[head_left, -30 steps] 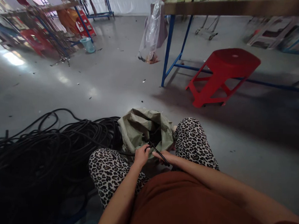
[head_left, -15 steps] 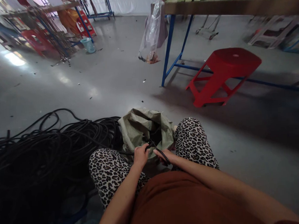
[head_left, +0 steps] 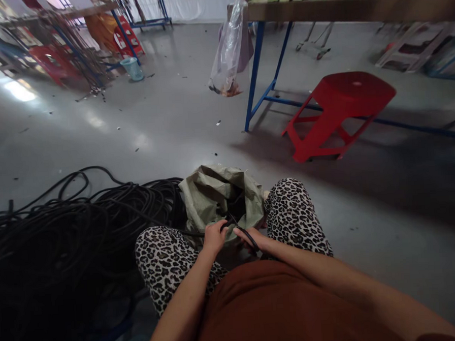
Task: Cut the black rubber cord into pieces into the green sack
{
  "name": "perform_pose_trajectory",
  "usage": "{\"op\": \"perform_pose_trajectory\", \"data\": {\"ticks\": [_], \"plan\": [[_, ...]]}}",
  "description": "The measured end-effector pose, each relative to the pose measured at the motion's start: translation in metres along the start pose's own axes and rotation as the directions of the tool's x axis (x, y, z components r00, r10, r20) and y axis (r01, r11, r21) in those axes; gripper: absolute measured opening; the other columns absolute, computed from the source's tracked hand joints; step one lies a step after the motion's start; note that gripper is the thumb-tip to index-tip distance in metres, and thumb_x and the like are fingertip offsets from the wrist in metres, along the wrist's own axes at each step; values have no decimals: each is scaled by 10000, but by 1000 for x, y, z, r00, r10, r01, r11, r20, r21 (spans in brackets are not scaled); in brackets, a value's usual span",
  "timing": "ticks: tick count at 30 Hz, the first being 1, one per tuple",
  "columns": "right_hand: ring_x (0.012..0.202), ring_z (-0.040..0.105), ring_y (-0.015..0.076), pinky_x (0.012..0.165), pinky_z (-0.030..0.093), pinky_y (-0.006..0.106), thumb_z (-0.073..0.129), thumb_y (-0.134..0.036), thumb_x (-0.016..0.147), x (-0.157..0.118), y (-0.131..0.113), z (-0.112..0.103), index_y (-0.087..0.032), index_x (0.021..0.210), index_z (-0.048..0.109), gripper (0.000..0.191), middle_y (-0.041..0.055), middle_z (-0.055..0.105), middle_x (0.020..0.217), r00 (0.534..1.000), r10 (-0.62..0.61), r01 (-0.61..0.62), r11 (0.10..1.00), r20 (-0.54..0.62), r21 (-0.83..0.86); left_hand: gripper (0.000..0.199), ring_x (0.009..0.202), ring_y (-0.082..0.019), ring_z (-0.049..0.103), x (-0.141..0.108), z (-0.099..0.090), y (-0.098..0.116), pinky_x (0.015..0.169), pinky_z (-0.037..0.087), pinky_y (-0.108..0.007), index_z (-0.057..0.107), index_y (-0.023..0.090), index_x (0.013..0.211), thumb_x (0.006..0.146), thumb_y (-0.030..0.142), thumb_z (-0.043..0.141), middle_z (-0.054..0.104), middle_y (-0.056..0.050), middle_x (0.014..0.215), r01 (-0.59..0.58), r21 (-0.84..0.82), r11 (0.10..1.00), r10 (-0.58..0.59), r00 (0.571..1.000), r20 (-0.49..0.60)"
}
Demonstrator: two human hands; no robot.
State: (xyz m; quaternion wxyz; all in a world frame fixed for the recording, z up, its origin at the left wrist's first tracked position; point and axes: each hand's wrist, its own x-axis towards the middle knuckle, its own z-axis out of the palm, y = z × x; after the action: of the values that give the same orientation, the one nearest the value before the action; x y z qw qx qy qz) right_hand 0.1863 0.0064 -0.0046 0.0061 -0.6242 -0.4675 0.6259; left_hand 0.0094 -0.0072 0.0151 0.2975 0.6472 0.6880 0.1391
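My left hand [head_left: 214, 236] is closed round a black cord [head_left: 192, 234], whose short end points over the near rim of an open greenish sack [head_left: 196, 195]. Beside it, my right hand [head_left: 251, 237] grips black-handled scissors [head_left: 247, 234], their blades close to the cord's end. Both hands are between my knees, at the mouth of the sack. Dark pieces, hard to make out, lie inside the sack. From my left hand the cord runs back toward a large pile of black cord [head_left: 100, 218] on the floor at the left.
A red stool [head_left: 346, 103] stands at the right beside a blue-legged table [head_left: 318, 10]. A clear plastic bag [head_left: 229, 53] hangs at the table's corner. Further back at the left are a light blue basket [head_left: 132, 69] and more red stools [head_left: 54, 60].
The view has shifted very slightly. Both hands stay in place with the cord and scissors; the blades look a little less spread.
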Motion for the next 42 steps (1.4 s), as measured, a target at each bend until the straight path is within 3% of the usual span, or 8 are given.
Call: {"op": "perform_pose_trajectory", "data": {"ticks": [3,10,19,29,36,42], "plan": [[386,498,116,399,391,202,420,-619,921,-1,-1,0,-111,745,606,570,4,500,484,999,18,-17,1000,46,-17,299,1026,-203,667,1,2,-1,953,479,-350,678,217,1139,853,219,589,725,-69,1111,13,-18,1000,-13,1000,4],[370,480,106,387,382,202,427,-643,907,-5,-6,-2,-141,557,525,620,20,497,468,1000,-9,10,994,14,-108,302,1057,-217,659,1,1,0,969,482,-370,681,218,1136,852,221,578,716,-69,1136,49,-80,996,-48,999,6],[336,419,94,341,324,193,454,-654,887,-13,-8,-3,-172,532,464,599,-18,404,421,999,-44,44,993,2,-111,295,1045,-217,661,3,3,0,949,491,-355,687,213,1126,860,235,563,721,-72,1116,82,-110,991,-81,997,5],[338,444,120,362,381,227,482,-626,888,-11,-1,-4,-167,564,500,562,-3,433,442,998,-51,54,989,21,-134,311,1071,-215,648,5,2,-3,972,474,-348,678,205,1140,852,205,563,710,-69,1148,102,-77,992,-100,995,29],[329,441,115,339,351,204,526,-643,855,-11,0,-5,-172,602,499,536,-13,440,431,1000,-1,3,993,19,-120,307,1064,-206,644,5,1,-6,976,464,-344,681,224,1122,832,189,587,714,-59,1132,106,-84,991,-104,994,29],[345,465,121,353,377,213,518,-659,850,-13,-5,-8,-172,573,487,562,-2,450,439,998,61,-61,997,-14,-41,293,1018,-212,649,7,3,-11,929,478,-354,656,211,1114,825,213,608,713,-75,1088,137,-109,985,-143,989,-47]]}}
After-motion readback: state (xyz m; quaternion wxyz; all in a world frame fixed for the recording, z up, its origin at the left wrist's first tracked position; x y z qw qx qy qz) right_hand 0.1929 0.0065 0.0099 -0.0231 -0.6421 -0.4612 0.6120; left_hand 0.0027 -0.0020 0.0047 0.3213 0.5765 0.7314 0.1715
